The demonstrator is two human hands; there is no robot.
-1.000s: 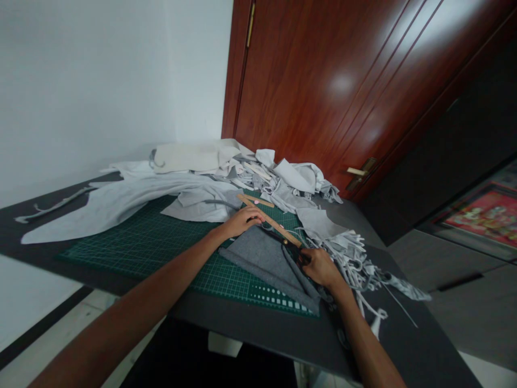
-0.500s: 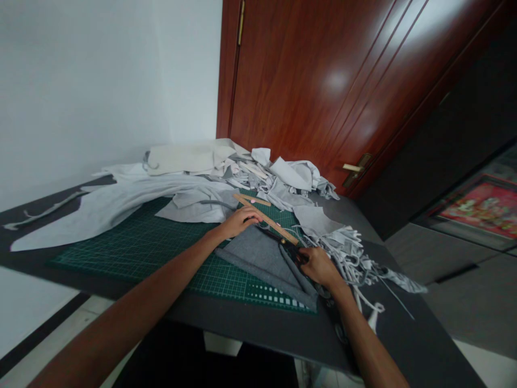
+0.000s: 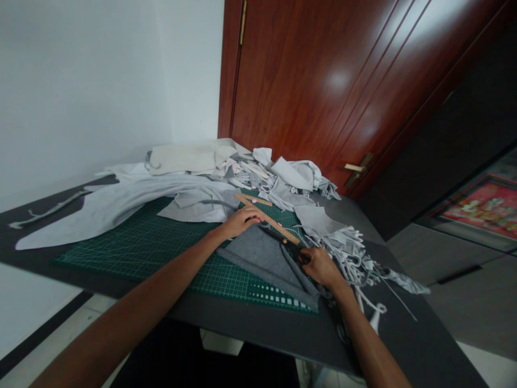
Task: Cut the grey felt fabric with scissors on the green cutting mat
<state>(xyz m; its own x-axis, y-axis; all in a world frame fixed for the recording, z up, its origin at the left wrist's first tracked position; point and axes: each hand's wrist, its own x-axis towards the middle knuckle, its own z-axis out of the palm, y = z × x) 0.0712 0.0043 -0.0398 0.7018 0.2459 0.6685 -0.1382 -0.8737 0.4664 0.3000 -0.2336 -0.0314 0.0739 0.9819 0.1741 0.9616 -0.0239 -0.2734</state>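
Note:
A grey piece of fabric (image 3: pixel 258 252) lies over the front of the green cutting mat (image 3: pixel 161 242), its near and right edges curled into rolls. At its far corner my left hand (image 3: pixel 244 218) is closed, fingers pinching the cloth edge. My right hand (image 3: pixel 319 265) grips the dark handles of scissors (image 3: pixel 285 241) on the fabric's right side. Their blades point up and left along the far edge, toward my left hand; how far they are parted is hard to make out. Just beyond the blades rests a wooden ruler (image 3: pixel 278 225).
White cloth (image 3: pixel 92 207) spreads across the left of the dark table (image 3: pixel 420 328). Cream fabric (image 3: pixel 186 157) and a heap of scraps (image 3: pixel 291 175) lie at the back. Cut strips (image 3: pixel 351 256) pile up at the right, near my right forearm. A wooden door (image 3: pixel 307 81) stands behind.
The view has shifted very slightly. Both hands, the scissors and the grey fabric keep almost the same positions.

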